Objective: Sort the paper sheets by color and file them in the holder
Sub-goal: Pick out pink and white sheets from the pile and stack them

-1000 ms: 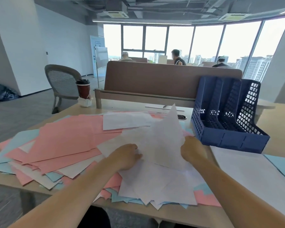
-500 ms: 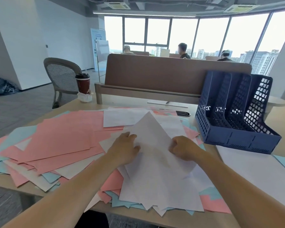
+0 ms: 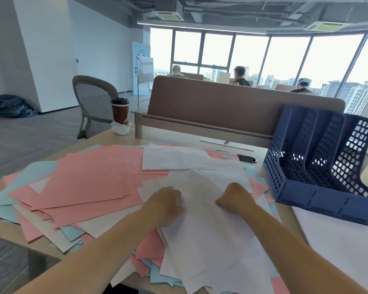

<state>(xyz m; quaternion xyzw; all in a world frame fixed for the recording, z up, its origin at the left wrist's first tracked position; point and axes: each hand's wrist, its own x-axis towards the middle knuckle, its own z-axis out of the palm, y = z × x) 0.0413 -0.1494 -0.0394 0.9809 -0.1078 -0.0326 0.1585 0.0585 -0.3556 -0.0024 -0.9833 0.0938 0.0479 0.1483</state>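
A light wooden surface (image 3: pixel 106 141) is standing in an open-plan office w/ tall windows (image 3: pixel 251 58). A brown partition panel (image 3: pixel 232 107) is running along its far edge, a grey mesh-backed chair (image 3: pixel 94 98) is sitting off the far-left corner & a red paper cup w/ a black lid (image 3: pixel 119 111) is standing near that corner. Loose pink paper sheets (image 3: pixel 98 177), light-blue paper sheets (image 3: pixel 36 172) & white paper sheets (image 3: pixel 174 160) are lying overlapped across most of the surface. A dark-blue perforated plastic file holder (image 3: pixel 293 196) w/ three slots is standing at the right, just beside the pile. Both hands are resting on the top white sheet (image 3: pixel 200 198), mid-pile, left of the holder. The left hand (image 3: pixel 166 202) is lying palm-down, fingers bent at the sheet's left edge; can't tell if it's gripping. The right hand (image 3: pixel 235 198) is pinching the same sheet, fingers curled under.
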